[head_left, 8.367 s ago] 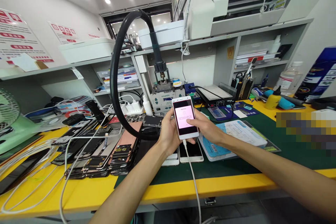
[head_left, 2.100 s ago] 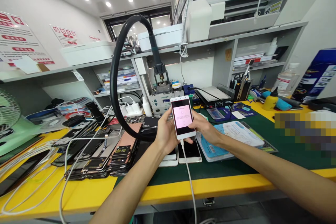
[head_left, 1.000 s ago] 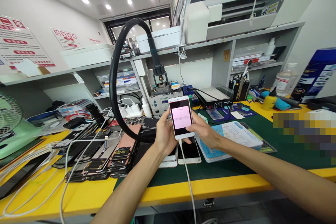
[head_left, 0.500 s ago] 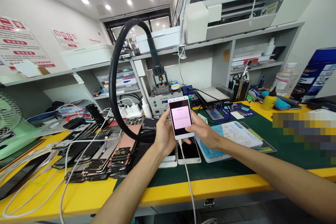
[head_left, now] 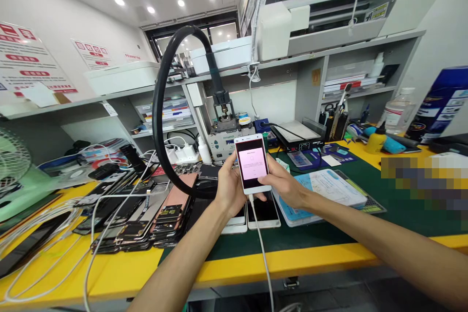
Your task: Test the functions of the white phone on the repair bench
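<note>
A white smartphone is held upright between my two hands, its screen lit with a pale pink box of text too small to read. My left hand wraps around its left side and back. My right hand closes on the lower right edge, the thumb lying on the screen's lower right part. From the bottom of the phone a white charging cable runs down past the table edge. Beneath my hands another white-framed phone lies on the green mat, with a further white device beside it, partly covered.
Stacks of phone parts and loose white cables crowd the left. A black hose arches up behind them. To the right lie a blue-and-white plastic case and a yellow bottle. A green fan stands far left.
</note>
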A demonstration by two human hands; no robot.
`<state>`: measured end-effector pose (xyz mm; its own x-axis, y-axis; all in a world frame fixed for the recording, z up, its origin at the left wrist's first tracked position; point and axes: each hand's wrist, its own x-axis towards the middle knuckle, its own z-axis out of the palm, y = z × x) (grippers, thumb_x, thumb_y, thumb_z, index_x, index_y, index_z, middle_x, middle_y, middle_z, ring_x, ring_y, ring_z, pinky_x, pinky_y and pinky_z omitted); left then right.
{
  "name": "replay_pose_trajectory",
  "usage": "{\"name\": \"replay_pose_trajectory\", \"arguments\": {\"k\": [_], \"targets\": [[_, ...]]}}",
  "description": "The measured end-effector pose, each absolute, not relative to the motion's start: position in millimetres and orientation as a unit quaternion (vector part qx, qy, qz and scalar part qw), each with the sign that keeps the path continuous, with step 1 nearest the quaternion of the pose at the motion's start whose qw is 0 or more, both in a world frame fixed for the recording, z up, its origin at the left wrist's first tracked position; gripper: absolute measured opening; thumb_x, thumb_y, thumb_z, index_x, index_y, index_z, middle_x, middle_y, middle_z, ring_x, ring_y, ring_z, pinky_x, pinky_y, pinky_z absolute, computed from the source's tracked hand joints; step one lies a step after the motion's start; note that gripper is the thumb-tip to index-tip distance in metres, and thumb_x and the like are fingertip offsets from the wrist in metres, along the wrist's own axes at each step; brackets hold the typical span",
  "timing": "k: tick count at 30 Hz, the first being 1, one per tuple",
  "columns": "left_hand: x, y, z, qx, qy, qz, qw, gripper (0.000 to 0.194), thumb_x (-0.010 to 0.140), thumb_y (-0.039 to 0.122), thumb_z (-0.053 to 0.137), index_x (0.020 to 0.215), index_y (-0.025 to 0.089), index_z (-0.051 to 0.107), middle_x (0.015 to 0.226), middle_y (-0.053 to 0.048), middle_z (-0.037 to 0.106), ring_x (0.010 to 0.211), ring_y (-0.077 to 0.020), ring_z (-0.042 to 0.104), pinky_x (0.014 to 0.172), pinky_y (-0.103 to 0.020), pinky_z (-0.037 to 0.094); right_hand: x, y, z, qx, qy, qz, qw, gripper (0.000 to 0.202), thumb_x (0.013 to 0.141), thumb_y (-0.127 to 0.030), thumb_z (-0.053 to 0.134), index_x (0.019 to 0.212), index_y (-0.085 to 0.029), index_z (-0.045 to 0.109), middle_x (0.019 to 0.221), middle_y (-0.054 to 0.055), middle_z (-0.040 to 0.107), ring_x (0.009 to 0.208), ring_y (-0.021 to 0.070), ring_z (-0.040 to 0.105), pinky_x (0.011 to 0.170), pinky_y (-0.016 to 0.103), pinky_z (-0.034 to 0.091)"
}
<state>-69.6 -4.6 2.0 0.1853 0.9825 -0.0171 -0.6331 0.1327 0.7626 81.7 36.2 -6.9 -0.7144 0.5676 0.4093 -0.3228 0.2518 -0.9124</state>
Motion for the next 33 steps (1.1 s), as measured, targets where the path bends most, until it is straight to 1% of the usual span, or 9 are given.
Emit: {"name": "replay_pose_trajectory", "arguments": {"k": [7,13,18,33], "targets": [[-69.2,-5.0,2.3,0.320,0.278,0.574,0.701,0.059,0.093,0.057,0.048,0.116,0.007,0.068,0.085,-0.015,0.073,0.074,-0.0259,0.072,0.055,-0.033,0.062,81.7,35.8,-6.4,-0.091,-0.700,0.606,0.366,0.042,0.088,-0.014,0.047,0.129,-0.021,0.041,0.079,-0.001,0.060,0.055,0.0146,0.055,0.053,0.031,0.046],[-70.8,-3.6,0.1,0.323,0.275,0.573,0.701,0.058,0.093,0.057,0.048,0.117,0.007,0.068,0.085,-0.015,0.073,0.073,-0.0255,0.071,0.054,-0.032,0.061,81.6,35.8,-6.1,-0.096,-0.700,0.606,0.365,0.042,0.087,-0.013,0.047,0.128,-0.021,0.042,0.080,-0.001,0.060,0.056,0.0148,0.055,0.054,0.032,0.046],[-70.1,-4.1,0.6,0.322,0.278,0.576,0.698,0.058,0.092,0.057,0.049,0.116,0.008,0.069,0.085,-0.015,0.073,0.073,-0.0256,0.071,0.054,-0.032,0.061,82.0,36.0,-5.3,-0.100,-0.703,0.602,0.365,0.041,0.086,-0.013,0.047,0.126,-0.021,0.042,0.078,-0.001,0.059,0.057,0.0159,0.057,0.054,0.032,0.047],[-68.6,-3.8,2.8,0.318,0.276,0.577,0.700,0.058,0.093,0.057,0.048,0.116,0.009,0.069,0.085,-0.014,0.074,0.072,-0.0258,0.071,0.054,-0.033,0.061,82.6,34.3,-3.4,-0.108,-0.707,0.597,0.363,0.040,0.087,-0.014,0.047,0.126,-0.021,0.041,0.076,-0.003,0.057,0.052,0.0143,0.055,0.054,0.033,0.047]]}}
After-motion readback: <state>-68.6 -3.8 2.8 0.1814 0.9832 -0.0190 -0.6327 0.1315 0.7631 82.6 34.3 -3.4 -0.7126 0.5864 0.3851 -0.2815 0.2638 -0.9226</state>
